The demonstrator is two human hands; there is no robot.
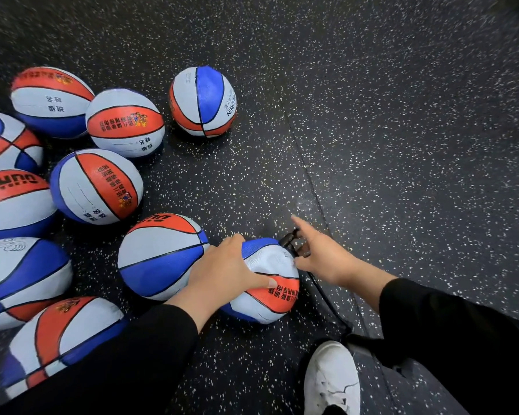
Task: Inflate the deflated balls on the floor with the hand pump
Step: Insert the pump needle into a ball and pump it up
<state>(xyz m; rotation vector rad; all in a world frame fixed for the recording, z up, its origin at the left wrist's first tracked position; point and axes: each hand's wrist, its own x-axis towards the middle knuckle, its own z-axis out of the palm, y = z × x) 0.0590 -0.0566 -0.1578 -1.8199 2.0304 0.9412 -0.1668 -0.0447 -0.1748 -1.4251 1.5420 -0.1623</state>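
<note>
In the head view, the left hand (pixel 225 271) is spreading its grip over the top of the soft ball (pixel 267 283) and curling round it, pressing it to the floor (pixel 402 145) so it is not rolling. Just right of this grip, the right hand (pixel 324 259) is pinching the pump nozzle (pixel 291 244) at the ball, I judge to seat it, with its black hose (pixel 324 298) running toward the white shoe (pixel 330 381). Left of the grip, the other balls (pixel 96 187) are lying together
</note>
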